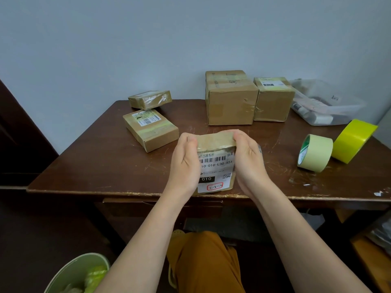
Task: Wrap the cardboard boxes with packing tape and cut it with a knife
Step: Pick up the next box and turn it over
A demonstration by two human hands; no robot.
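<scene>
Between the two hands, near the front edge of the brown surface [105, 161], a small cardboard box [215, 163] with a white shipping label stands tilted up. The left hand [186, 161] holds its left side, and the right hand [247, 163] holds its right side. In each grip the fingers curl over the top edge and the thumbs pinch the glossy tape lying there. Judging by that, the person is smoothing tape down on this box.

Beyond the grip, four other boxes look already wrapped, with shiny film showing on them. Two flat boxes [150, 129] lie to the far left. A large box [231, 102] and a medium box [274, 100] stand to the far right, touching each other.

Right of the right-hand grip, well apart from it, a pale green tape roll [315, 153] leans against a bright yellow tape roll [354, 140]. Neither is in hand. A small dark item [306, 184] lies near the front edge to the right, and it is too small to tell whether it is the knife.

Most of the wrapping seems done. What remains appears to be finishing this box. No loose tape tail shows that needs cutting.
</scene>
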